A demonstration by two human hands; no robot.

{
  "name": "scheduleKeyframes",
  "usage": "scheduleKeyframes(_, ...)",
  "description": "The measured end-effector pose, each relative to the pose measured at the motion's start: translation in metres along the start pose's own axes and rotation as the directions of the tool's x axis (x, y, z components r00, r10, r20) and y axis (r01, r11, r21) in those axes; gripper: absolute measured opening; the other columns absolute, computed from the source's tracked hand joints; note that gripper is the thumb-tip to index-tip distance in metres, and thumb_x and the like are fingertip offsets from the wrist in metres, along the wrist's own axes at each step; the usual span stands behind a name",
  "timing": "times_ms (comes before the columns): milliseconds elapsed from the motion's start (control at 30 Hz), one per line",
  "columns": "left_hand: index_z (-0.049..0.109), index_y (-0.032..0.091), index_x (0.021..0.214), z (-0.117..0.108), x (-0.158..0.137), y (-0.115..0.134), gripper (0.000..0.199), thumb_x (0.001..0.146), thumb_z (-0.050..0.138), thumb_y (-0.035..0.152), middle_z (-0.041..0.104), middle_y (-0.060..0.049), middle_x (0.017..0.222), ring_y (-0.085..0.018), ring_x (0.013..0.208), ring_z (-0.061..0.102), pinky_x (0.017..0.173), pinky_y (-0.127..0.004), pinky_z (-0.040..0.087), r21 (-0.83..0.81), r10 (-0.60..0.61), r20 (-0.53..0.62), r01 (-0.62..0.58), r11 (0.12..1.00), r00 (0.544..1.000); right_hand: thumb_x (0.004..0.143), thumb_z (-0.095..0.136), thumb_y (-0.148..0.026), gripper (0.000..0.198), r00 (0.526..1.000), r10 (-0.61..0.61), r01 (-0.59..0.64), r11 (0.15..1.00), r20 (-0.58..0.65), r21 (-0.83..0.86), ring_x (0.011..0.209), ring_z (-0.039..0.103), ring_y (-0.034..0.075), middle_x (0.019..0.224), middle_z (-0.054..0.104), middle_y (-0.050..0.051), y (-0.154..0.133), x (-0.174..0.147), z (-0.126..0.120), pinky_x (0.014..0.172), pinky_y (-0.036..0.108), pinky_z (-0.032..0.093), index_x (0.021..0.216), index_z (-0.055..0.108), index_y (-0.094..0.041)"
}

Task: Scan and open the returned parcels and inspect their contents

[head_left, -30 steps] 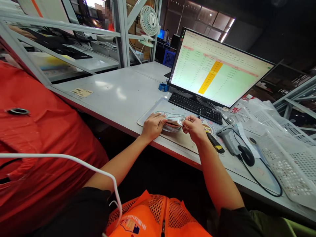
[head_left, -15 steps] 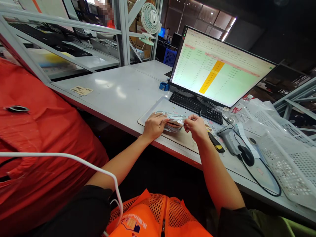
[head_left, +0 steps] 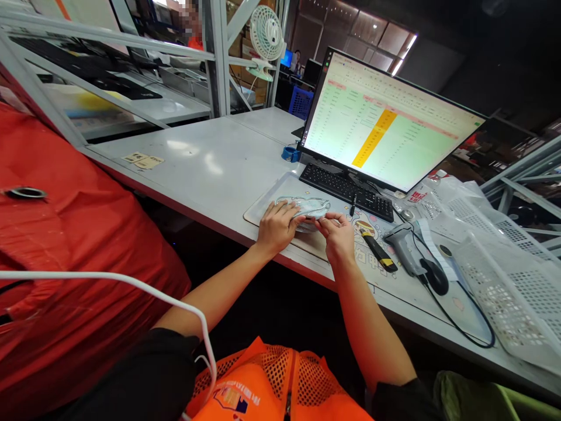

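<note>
Red fabric bag [head_left: 92,216]: at my far left, bulging against the table's front edge.
White table [head_left: 193,175]: red-edged at the front; its top runs well out to the left of my hands.
Desk mat [head_left: 280,187]: left corner near that front edge.
My left hand [head_left: 277,227]: fingers laid over the packet's left side; whether the thumb grips, I cannot tell.
Clear plastic packet [head_left: 313,206]: on the mat's left part, close to the front edge, between my hands.
My right hand [head_left: 338,237]: fingertips pinched on the packet's near edge, close to my left thumb.
Utility knife [head_left: 379,251]: on the mat, right of my right hand, well apart from the packet.
Barcode scanner [head_left: 403,245]: lying farther right.
White perforated baskets [head_left: 504,298]: along the right side.

Surface and room: paper stickers [head_left: 143,161] on the tabletop; metal frame [head_left: 221,64] behind; pale clip fan [head_left: 266,34]; black keyboard [head_left: 346,193] beyond the packet; pen [head_left: 353,204] just before it; monitor [head_left: 390,123] showing a spreadsheet with an orange column.
</note>
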State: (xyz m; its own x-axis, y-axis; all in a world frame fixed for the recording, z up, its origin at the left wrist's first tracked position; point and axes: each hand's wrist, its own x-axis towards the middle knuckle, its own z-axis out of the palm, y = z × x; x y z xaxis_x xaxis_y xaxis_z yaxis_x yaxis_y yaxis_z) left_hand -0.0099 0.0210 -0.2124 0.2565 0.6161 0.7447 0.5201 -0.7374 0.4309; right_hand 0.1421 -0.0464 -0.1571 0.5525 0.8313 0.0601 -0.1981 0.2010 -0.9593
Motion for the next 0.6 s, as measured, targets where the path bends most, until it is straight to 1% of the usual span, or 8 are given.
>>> scheduleKeyframes(67, 0.078, 0.02, 0.126, 0.0, -0.002, 0.002, 0.058, 0.111, 0.037, 0.059, 0.075, -0.012, 0.134, -0.034, 0.134, 0.065, 0.122, -0.058, 0.041, 0.001, 0.012, 0.013, -0.012, 1.0, 1.0, 0.057, 0.094, -0.027, 0.051, 1.0, 0.017, -0.017, 0.999, -0.022, 0.027, 0.074, 0.076, 0.017, 0.076, 0.073, -0.001, 0.005, 0.001, 0.001, 0.076, 0.03, 0.067, 0.082, 0.049, -0.024)
scheduleKeyframes(133, 0.077, 0.02, 0.127, -0.001, -0.005, 0.003, 0.058, 0.111, 0.037, 0.059, 0.074, -0.012, 0.135, -0.034, 0.135, 0.064, 0.123, -0.058, 0.04, 0.001, 0.024, 0.023, -0.024, 1.0, 0.999, 0.055, 0.094, -0.03, 0.055, 0.998, 0.055, -0.054, 0.998, -0.035, 0.036, 0.068, 0.075, 0.017, 0.073, 0.073, -0.001, 0.007, 0.002, 0.002, 0.064, 0.026, 0.064, 0.082, 0.046, -0.025)
scheduleKeyframes(200, 0.077, 0.019, 0.128, -0.001, -0.007, 0.004, 0.058, 0.111, 0.037, 0.059, 0.074, -0.012, 0.136, -0.034, 0.136, 0.063, 0.123, -0.059, 0.04, 0.005, 0.029, 0.017, -0.029, 1.0, 0.999, 0.054, 0.094, -0.033, 0.058, 0.997, 0.081, -0.081, 0.997, -0.012, 0.017, 0.063, 0.073, 0.017, 0.07, 0.073, -0.001, 0.006, 0.001, 0.002, 0.055, 0.024, 0.06, 0.084, 0.045, -0.026)
scheduleKeyframes(233, 0.076, 0.019, 0.128, -0.001, -0.008, 0.004, 0.058, 0.111, 0.038, 0.058, 0.074, -0.012, 0.136, -0.034, 0.137, 0.063, 0.123, -0.059, 0.04, 0.007, 0.033, 0.012, -0.033, 0.999, 0.999, 0.054, 0.094, -0.035, 0.059, 0.997, 0.081, -0.081, 0.997, 0.011, -0.003, 0.062, 0.073, 0.018, 0.069, 0.073, 0.0, 0.005, 0.0, 0.001, 0.052, 0.023, 0.058, 0.085, 0.045, -0.026)
scheduleKeyframes(333, 0.075, 0.018, 0.13, -0.001, -0.01, 0.005, 0.055, 0.111, 0.04, 0.057, 0.073, -0.013, 0.137, -0.033, 0.138, 0.062, 0.124, -0.058, 0.039, 0.009, 0.052, 0.004, -0.052, 0.999, 0.999, 0.056, 0.094, -0.038, 0.06, 0.995, 0.051, -0.047, 0.998, 0.09, -0.049, 0.064, 0.074, 0.018, 0.073, 0.075, 0.0, 0.001, -0.004, -0.004, 0.053, 0.023, 0.058, 0.089, 0.046, -0.026)
scheduleKeyframes(400, 0.073, 0.019, 0.133, -0.001, -0.012, 0.007, 0.053, 0.111, 0.042, 0.055, 0.071, -0.013, 0.14, -0.033, 0.14, 0.06, 0.126, -0.058, 0.038, 0.008, 0.057, 0.01, -0.057, 0.998, 0.998, 0.058, 0.092, -0.04, 0.058, 0.993, 0.04, -0.035, 0.998, 0.115, -0.048, 0.065, 0.074, 0.017, 0.075, 0.075, 0.0, 0.001, -0.005, -0.008, 0.054, 0.022, 0.058, 0.091, 0.047, -0.025)
scheduleKeyframes(500, 0.072, 0.019, 0.134, -0.001, -0.015, 0.009, 0.048, 0.112, 0.043, 0.049, 0.07, -0.011, 0.142, -0.033, 0.143, 0.057, 0.127, -0.058, 0.035, -0.004, 0.075, 0.016, -0.075, 0.997, 0.997, 0.06, 0.09, -0.041, 0.056, 0.996, 0.044, -0.043, 0.999, 0.074, -0.024, 0.061, 0.072, 0.016, 0.072, 0.073, -0.002, 0.005, -0.001, -0.011, 0.05, 0.021, 0.055, 0.092, 0.046, -0.026)
scheduleKeyframes(600, 0.075, 0.02, 0.13, 0.0, -0.017, 0.008, 0.041, 0.111, 0.046, 0.043, 0.074, -0.009, 0.136, -0.032, 0.137, 0.062, 0.127, -0.058, 0.036, -0.032, 0.121, -0.001, -0.121, 0.992, 0.993, 0.058, 0.088, -0.036, 0.053, 0.997, 0.07, -0.07, 0.997, 0.009, -0.029, 0.056, 0.069, 0.014, 0.069, 0.073, -0.002, 0.011, 0.007, -0.011, 0.046, 0.018, 0.051, 0.089, 0.045, -0.026)
